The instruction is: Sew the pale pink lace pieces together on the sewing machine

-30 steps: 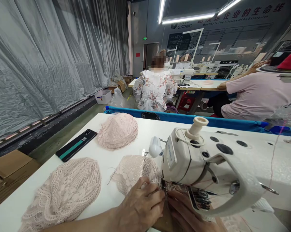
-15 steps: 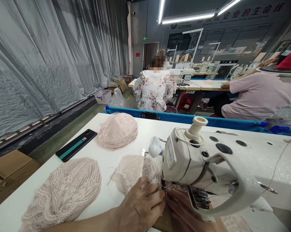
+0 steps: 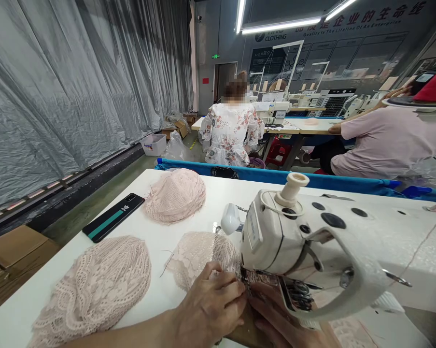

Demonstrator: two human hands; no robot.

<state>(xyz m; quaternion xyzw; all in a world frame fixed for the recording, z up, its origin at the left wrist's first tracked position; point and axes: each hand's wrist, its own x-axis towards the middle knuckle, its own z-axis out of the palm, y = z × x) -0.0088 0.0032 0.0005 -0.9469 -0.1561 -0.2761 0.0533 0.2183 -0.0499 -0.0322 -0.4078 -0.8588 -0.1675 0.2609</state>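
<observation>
A piece of pale pink lace (image 3: 194, 253) lies at the needle area of a white sewing machine (image 3: 266, 237). My left hand (image 3: 214, 302) is closed, with bent fingers pressing the gathered edge of this lace just left of the needle. Under the machine head, my right hand (image 3: 279, 316) has its fingers together at the lace edge, close to my left fingertips. The machine's arm and guard partly cover that hand. The needle and the exact stitching point are hidden by my fingers and the machine head.
Two more lace piles rest on the white table: one near left (image 3: 102, 285), one farther back (image 3: 176, 195). A phone (image 3: 113, 217) lies by the left edge. Blue cloth (image 3: 312, 181) hangs along the far edge. Two people sit beyond, near other machines. A cardboard box (image 3: 17, 256) stands left.
Both hands stay almost in place at the lace beside the needle. The view has shifted very slightly; nothing has been let go or picked up.
</observation>
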